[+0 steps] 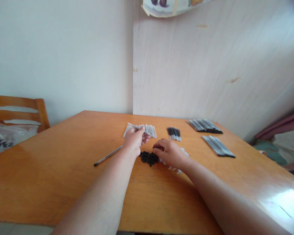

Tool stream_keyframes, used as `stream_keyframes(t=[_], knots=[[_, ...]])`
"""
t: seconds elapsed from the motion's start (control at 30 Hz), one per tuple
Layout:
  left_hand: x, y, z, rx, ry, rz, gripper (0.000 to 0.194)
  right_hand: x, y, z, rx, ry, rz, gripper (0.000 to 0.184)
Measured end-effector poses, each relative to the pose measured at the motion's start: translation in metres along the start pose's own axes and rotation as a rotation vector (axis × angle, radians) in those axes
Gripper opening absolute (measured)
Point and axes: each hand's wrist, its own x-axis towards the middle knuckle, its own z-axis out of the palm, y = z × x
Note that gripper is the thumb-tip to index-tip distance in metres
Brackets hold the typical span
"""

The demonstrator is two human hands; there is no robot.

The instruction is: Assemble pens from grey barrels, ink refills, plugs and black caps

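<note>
My left hand is closed around a slim clear pen barrel, which slants across the fingers. Behind it lies a row of whitish, translucent pen barrels. My right hand has its fingertips pinched together just above a heap of small black plugs; whatever is between them is too small to make out. Small clear and white pieces lie partly hidden under the right hand. A pen with a black end rests to the left, its far end behind my left wrist.
Dark-ended refills lie in a bundle beyond my right hand. Two groups of pens with black ends, a nearer one and a farther one, sit at the right of the wooden table. A chair stands at left.
</note>
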Motion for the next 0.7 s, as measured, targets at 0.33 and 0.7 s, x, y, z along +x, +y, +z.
stream_keyframes(t=[0.33, 0.7], knots=[[-0.004, -0.005, 0.004, 0.060, -0.022, -0.031, 0.016, 0.006, 0.008, 0.003, 0.115, 0.221, 0.080, 0.020], [0.021, 0.011, -0.019, -0.074, 0.257, 0.145, 0.015, 0.004, 0.050, -0.025, 0.048, 0.252, 0.201, 0.023]])
